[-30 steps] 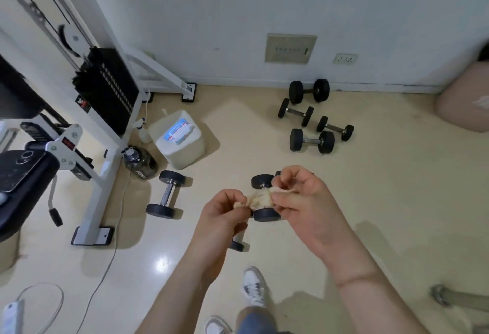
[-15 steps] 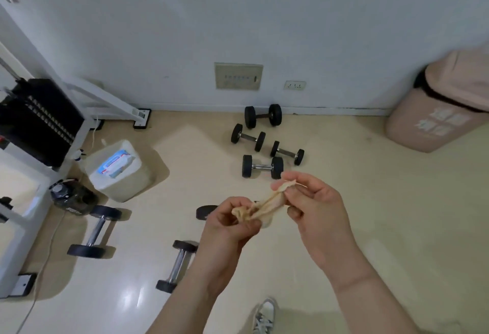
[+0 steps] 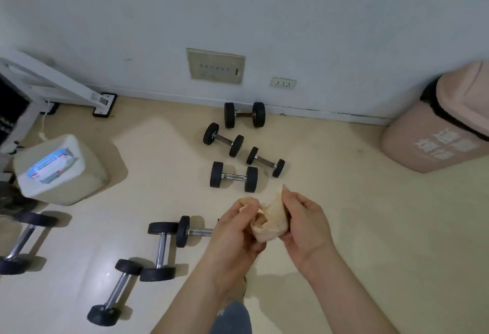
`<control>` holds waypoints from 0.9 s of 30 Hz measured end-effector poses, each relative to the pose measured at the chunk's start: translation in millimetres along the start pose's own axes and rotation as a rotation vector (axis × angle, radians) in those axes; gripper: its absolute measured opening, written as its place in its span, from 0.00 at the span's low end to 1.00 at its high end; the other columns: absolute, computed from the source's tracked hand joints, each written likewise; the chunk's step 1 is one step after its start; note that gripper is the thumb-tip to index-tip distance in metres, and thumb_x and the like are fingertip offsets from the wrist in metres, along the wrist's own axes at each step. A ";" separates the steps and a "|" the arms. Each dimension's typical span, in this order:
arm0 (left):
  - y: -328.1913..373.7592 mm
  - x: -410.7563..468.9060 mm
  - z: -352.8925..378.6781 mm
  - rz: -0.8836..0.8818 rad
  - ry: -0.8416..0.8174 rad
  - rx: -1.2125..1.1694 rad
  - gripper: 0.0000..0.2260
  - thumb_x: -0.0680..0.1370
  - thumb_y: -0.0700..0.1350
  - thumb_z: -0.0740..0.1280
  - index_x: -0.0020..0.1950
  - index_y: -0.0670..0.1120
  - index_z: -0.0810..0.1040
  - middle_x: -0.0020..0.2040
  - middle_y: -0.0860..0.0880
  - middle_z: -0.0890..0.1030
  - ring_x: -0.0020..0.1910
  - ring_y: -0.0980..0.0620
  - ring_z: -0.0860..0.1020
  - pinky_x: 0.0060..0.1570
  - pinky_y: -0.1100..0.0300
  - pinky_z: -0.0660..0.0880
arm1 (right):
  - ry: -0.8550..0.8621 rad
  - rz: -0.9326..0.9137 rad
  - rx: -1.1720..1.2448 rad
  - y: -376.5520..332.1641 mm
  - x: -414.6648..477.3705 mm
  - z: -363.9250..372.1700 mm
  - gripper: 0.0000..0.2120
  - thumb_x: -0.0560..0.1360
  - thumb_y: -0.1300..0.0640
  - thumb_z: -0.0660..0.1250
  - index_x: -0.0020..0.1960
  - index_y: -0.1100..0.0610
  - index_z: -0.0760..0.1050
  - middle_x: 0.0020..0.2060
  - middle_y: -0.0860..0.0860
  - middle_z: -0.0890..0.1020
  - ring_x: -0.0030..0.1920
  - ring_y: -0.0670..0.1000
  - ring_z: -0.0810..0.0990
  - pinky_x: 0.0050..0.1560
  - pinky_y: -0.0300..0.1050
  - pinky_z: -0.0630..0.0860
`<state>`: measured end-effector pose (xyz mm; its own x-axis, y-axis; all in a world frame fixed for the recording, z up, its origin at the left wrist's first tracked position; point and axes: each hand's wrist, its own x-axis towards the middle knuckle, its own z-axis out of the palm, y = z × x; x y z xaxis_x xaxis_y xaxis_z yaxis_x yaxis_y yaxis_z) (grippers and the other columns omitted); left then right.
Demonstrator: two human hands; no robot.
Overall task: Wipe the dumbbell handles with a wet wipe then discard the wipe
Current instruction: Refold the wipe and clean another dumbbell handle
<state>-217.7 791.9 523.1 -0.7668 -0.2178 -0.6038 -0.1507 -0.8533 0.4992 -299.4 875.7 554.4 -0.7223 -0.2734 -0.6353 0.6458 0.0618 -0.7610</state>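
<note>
Bunching that crumpled beige wet wipe (image 3: 270, 223), your left hand (image 3: 235, 238) and right hand (image 3: 304, 223) both pinch it above the black dumbbells (image 3: 234, 176).

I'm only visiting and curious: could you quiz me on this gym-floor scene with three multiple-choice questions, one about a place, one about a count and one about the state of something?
1. Where does the pink bin stand?
A. far left
B. between the weights
C. far right, by the wall

2. How many dumbbells lie in the group nearest the wall?
A. two
B. four
C. six

3. What is the state of the wipe?
A. bunched between the left hand and the right hand
B. spread flat on the ground
C. already dropped in the bin

Answers:
1 C: the bin sits at the right edge of the view, close to the wall.
2 B: four lie clustered below the socket.
3 A: both hands grip it in front of the person.
</note>
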 end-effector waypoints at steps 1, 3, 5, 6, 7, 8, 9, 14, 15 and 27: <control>3.7 21.9 6.0 0.012 -0.002 0.027 0.06 0.74 0.46 0.69 0.46 0.44 0.77 0.35 0.46 0.74 0.29 0.53 0.66 0.25 0.63 0.60 | -0.014 0.018 0.000 -11.5 23.4 -0.8 0.12 0.77 0.56 0.65 0.40 0.63 0.77 0.34 0.58 0.78 0.35 0.54 0.77 0.35 0.45 0.76; 8.3 62.1 16.9 0.030 0.004 0.160 0.11 0.72 0.48 0.73 0.51 0.45 0.80 0.39 0.45 0.78 0.33 0.51 0.71 0.30 0.62 0.65 | -0.032 0.071 -0.031 -31.0 67.1 -3.3 0.13 0.77 0.56 0.65 0.36 0.60 0.78 0.31 0.56 0.78 0.33 0.52 0.78 0.33 0.45 0.76; 13.1 95.5 27.6 0.046 0.040 0.315 0.13 0.68 0.49 0.76 0.51 0.47 0.83 0.44 0.43 0.80 0.40 0.47 0.74 0.39 0.55 0.69 | -0.032 0.106 -0.043 -47.4 103.0 -9.6 0.14 0.77 0.56 0.65 0.34 0.59 0.77 0.29 0.54 0.78 0.31 0.51 0.77 0.31 0.43 0.76; 16.4 110.8 33.2 0.058 0.085 0.339 0.11 0.68 0.49 0.76 0.48 0.47 0.84 0.43 0.43 0.80 0.40 0.46 0.73 0.40 0.52 0.68 | -0.032 0.119 -0.030 -55.7 119.5 -12.1 0.14 0.77 0.57 0.65 0.34 0.58 0.77 0.28 0.53 0.78 0.31 0.51 0.77 0.29 0.42 0.75; 19.2 126.5 38.6 0.070 0.158 0.326 0.09 0.70 0.49 0.75 0.45 0.46 0.84 0.39 0.43 0.79 0.37 0.47 0.71 0.38 0.53 0.66 | -0.030 0.141 -0.019 -63.3 135.1 -14.2 0.13 0.77 0.57 0.64 0.35 0.58 0.76 0.28 0.53 0.78 0.31 0.50 0.77 0.28 0.41 0.75; 21.1 142.6 42.4 0.080 0.240 0.287 0.07 0.73 0.48 0.72 0.43 0.45 0.83 0.36 0.45 0.78 0.33 0.49 0.69 0.34 0.56 0.65 | -0.029 0.170 -0.018 -69.9 150.4 -16.3 0.11 0.77 0.57 0.64 0.37 0.58 0.76 0.29 0.52 0.78 0.31 0.50 0.76 0.26 0.41 0.73; 22.5 158.9 44.9 0.085 0.325 0.231 0.07 0.77 0.47 0.68 0.42 0.45 0.81 0.33 0.46 0.77 0.30 0.52 0.68 0.30 0.59 0.62 | -0.033 0.197 -0.031 -75.8 165.6 -19.2 0.10 0.78 0.58 0.64 0.38 0.58 0.76 0.28 0.52 0.78 0.30 0.48 0.76 0.24 0.40 0.72; 17.5 236.9 49.3 0.113 0.568 0.089 0.09 0.82 0.47 0.60 0.46 0.45 0.75 0.32 0.46 0.77 0.26 0.54 0.70 0.22 0.64 0.65 | -0.102 0.246 -0.178 -89.9 260.9 -34.3 0.07 0.77 0.61 0.64 0.40 0.57 0.75 0.30 0.52 0.74 0.29 0.48 0.70 0.22 0.38 0.62; 14.2 252.9 50.5 0.117 0.560 0.089 0.08 0.82 0.47 0.61 0.48 0.45 0.76 0.34 0.46 0.78 0.27 0.54 0.70 0.23 0.63 0.65 | -0.125 0.257 -0.192 -89.6 283.3 -35.0 0.05 0.77 0.61 0.64 0.42 0.57 0.75 0.32 0.52 0.75 0.31 0.49 0.70 0.24 0.39 0.64; -87.2 485.9 -70.2 0.270 0.422 0.094 0.09 0.72 0.45 0.71 0.47 0.41 0.83 0.45 0.40 0.83 0.45 0.45 0.81 0.47 0.58 0.78 | -0.636 0.006 -0.825 40.7 592.1 -43.9 0.07 0.75 0.60 0.64 0.41 0.50 0.76 0.35 0.50 0.77 0.33 0.49 0.73 0.30 0.38 0.70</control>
<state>-533.4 727.3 142.6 -0.4700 -0.6140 -0.6341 -0.0525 -0.6977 0.7145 -711.7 758.5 141.4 -0.3016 -0.7117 -0.6345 0.1063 0.6362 -0.7641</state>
